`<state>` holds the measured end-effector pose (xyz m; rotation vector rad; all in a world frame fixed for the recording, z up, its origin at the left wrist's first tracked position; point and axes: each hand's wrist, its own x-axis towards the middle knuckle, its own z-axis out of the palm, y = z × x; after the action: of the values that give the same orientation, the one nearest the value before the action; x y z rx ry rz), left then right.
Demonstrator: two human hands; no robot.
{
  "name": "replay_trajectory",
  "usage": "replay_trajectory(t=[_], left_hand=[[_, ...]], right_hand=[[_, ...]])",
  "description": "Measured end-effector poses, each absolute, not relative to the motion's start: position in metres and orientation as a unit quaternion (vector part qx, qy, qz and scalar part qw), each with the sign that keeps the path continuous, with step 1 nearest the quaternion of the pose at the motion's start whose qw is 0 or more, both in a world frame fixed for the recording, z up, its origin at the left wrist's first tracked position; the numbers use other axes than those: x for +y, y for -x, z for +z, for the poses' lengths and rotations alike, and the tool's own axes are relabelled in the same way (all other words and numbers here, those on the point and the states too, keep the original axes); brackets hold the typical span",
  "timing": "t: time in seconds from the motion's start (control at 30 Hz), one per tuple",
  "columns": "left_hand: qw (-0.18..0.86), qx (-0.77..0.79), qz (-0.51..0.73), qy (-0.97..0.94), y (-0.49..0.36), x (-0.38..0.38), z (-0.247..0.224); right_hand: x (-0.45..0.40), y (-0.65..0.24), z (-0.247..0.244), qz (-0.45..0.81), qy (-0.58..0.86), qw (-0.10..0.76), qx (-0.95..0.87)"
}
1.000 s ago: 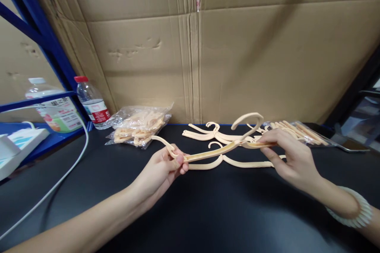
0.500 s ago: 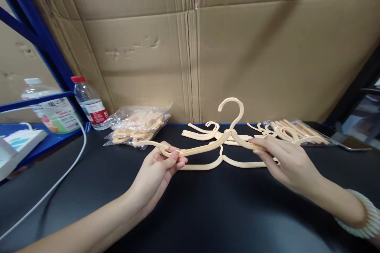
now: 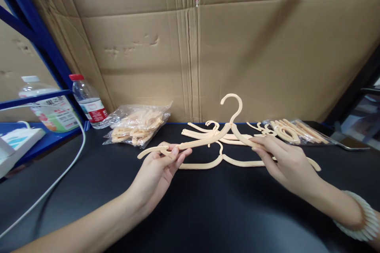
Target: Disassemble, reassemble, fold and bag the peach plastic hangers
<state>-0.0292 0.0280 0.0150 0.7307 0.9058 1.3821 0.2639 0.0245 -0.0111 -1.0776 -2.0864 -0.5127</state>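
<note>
A cream hanger (image 3: 204, 141) with its hook upright is held above the black table (image 3: 208, 213). My left hand (image 3: 162, 166) pinches its left arm between thumb and fingers, near the joint of the curved end piece. My right hand (image 3: 282, 158) grips the other arm, hiding part of it; a curved tip shows beyond that hand. Behind and below the held hanger, a second cream hanger (image 3: 202, 165) lies on the table, its right part partly covered by my right hand.
Folded hangers (image 3: 197, 135) lie at the back. A plastic bag of hanger parts (image 3: 138, 126) is at the back left, another bag (image 3: 297, 131) at the back right. A red-capped bottle (image 3: 93, 106), white cable (image 3: 63, 178) and cardboard wall (image 3: 142, 59) are in view.
The held hanger has tilted slightly. Its left end now points lower and further left, and its right tip shows lower beyond my right hand. Both hands keep their grip.
</note>
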Motion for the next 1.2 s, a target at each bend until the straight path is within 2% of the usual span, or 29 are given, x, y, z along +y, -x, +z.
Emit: replay_trajectory(t=[0.13, 0.23, 0.27, 0.4, 0.5, 0.6, 0.73, 1.0, 1.2], left_hand=[[0.630, 0.413, 0.569, -0.329, 0.026, 0.024, 0.015], [0.605, 0.450, 0.446, -0.482, 0.022, 0.010, 0.010], [0.570, 0.443, 0.391, -0.571, 0.020, 0.003, 0.009], [0.286, 0.268, 0.207, -0.896, 0.017, -0.021, 0.013], [0.133, 0.218, 0.139, -0.957, 0.017, -0.026, 0.016], [0.058, 0.230, 0.145, -0.960, 0.019, -0.021, 0.012], [0.033, 0.258, 0.149, -0.954, 0.022, -0.013, 0.004], [0.052, 0.276, 0.126, -0.952, 0.024, -0.010, 0.000], [0.035, 0.301, 0.154, -0.941, 0.025, -0.011, -0.002]], right_hand=[[0.027, -0.267, -0.011, -0.197, 0.415, 0.379, -0.804], [0.030, -0.270, -0.009, -0.177, 0.415, 0.389, -0.803], [0.031, -0.270, -0.008, -0.163, 0.415, 0.387, -0.807], [0.029, -0.267, -0.006, -0.083, 0.401, 0.352, -0.842], [0.023, -0.262, -0.005, -0.014, 0.404, 0.306, -0.862], [0.020, -0.259, -0.003, 0.020, 0.404, 0.266, -0.875], [0.019, -0.260, -0.002, 0.003, 0.411, 0.221, -0.884], [0.021, -0.260, 0.000, -0.063, 0.395, 0.136, -0.907], [0.021, -0.262, 0.003, -0.059, 0.398, 0.133, -0.906]])
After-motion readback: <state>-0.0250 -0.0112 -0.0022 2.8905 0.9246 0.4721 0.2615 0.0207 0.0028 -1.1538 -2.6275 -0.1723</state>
